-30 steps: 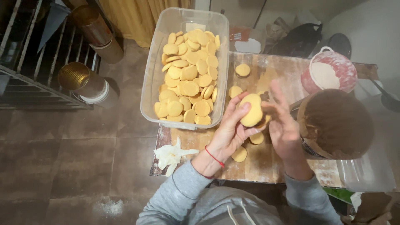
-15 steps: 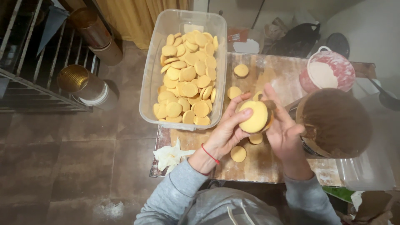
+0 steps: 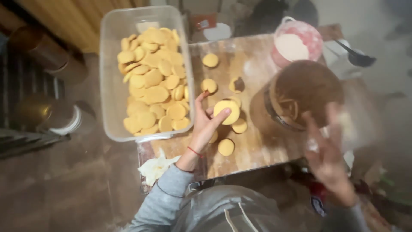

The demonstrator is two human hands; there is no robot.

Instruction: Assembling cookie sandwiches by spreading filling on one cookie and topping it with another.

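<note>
A floured wooden board (image 3: pixel 253 141) carries loose dough discs (image 3: pixel 226 147) just below and beyond the left hand's fingers (image 3: pixel 205 112), with a clear plastic tub (image 3: pixel 112 77) overlapping its edge leftward.

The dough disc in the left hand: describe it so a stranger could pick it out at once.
Find the wooden board, right of the clear plastic tub full of yellow discs. Over its middle the left hand holds one round yellow dough disc on its fingertips. It is larger than the loose discs lying flat on the board around it, and the only one lifted off the wood.
</note>
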